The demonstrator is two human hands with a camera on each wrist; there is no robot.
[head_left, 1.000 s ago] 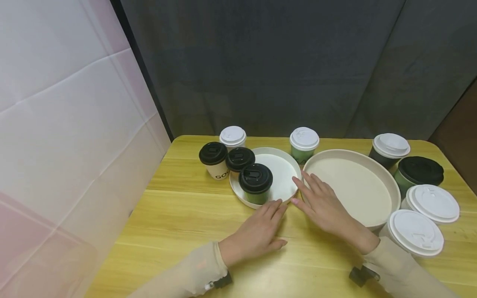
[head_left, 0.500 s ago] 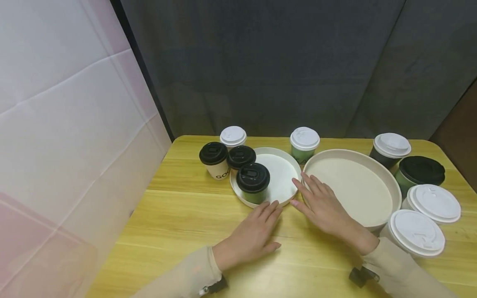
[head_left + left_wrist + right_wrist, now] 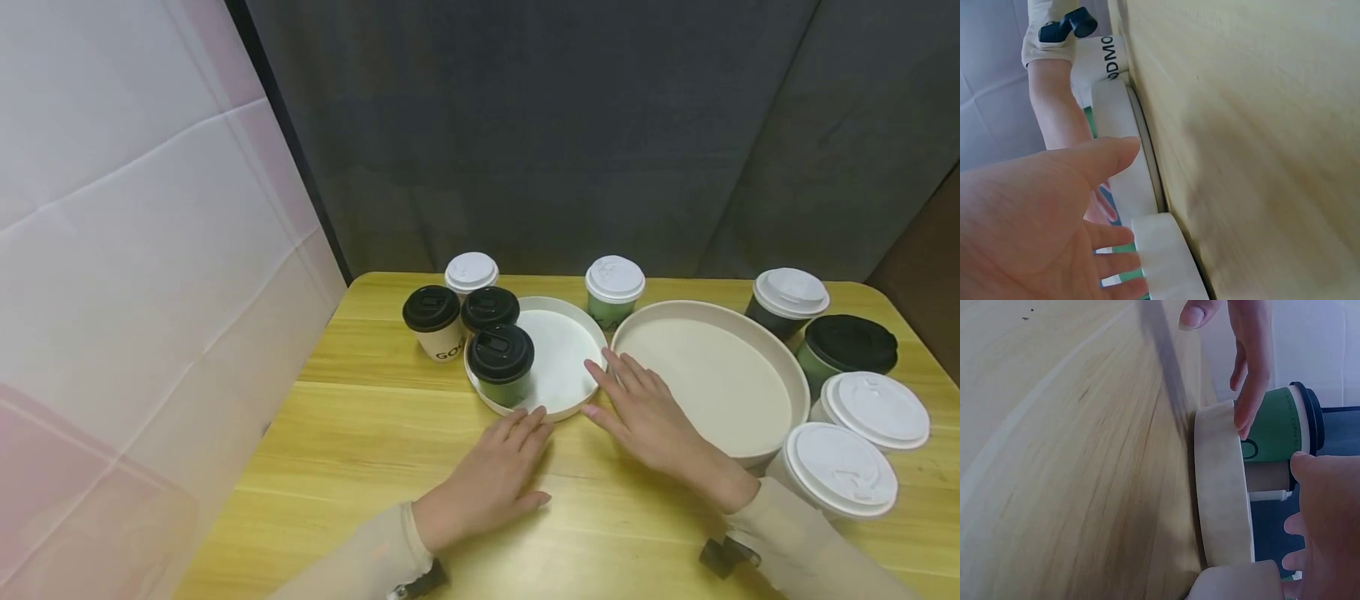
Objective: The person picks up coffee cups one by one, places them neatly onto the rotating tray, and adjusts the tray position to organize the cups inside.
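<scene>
My left hand (image 3: 491,479) lies palm down with straight fingers. Its fingertips are right at the near rim of a small round white tray (image 3: 566,358). At that tray's right rim, my right hand (image 3: 652,417) has its fingers extended and spread, reaching over the gap beside the larger cream tray (image 3: 705,367). Inside the small tray, toward its left side, stands a green paper cup (image 3: 506,390) with a black lid. Close behind it is another black-lidded cup (image 3: 491,308), its body mostly hidden. In the right wrist view the green cup (image 3: 1272,425) rises above the tray wall.
Left of the small tray stand a white cup (image 3: 437,333) with a black lid and a white-lidded cup (image 3: 472,272). A green white-lidded cup (image 3: 611,296) is behind the trays. Several lidded cups, including a wide black-lidded one (image 3: 847,346), line the large tray's right side.
My left hand has slid left along the small tray's near rim. The green cup has shifted left within the tray. My right hand has barely moved.
</scene>
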